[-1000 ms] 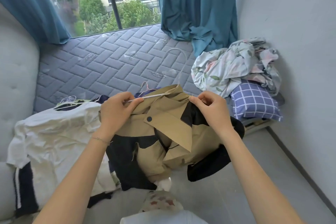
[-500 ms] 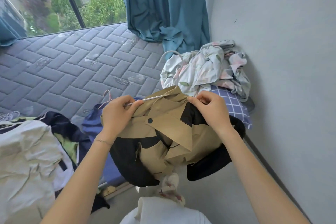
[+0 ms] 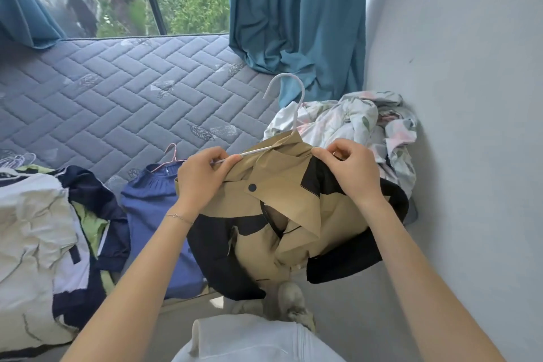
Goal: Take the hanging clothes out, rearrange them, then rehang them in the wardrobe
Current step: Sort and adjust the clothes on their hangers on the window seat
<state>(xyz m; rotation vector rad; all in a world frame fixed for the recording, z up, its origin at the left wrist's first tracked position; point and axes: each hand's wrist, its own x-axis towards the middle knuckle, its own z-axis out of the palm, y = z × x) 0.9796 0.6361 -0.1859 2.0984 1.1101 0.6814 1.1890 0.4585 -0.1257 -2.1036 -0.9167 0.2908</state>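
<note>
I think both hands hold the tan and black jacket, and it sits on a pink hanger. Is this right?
Not quite: the head view shows the jacket on a white hanger. The left hand and right hand do hold it.

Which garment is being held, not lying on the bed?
The tan-and-black jacket, held by the left hand and right hand; the blue dress and white shirt lie on the bed.

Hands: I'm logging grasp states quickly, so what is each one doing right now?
Left hand: closed, pinching the tan-and-black jacket and the white hanger at one shoulder.
Right hand: closed, pinching the jacket at the other shoulder.
</note>
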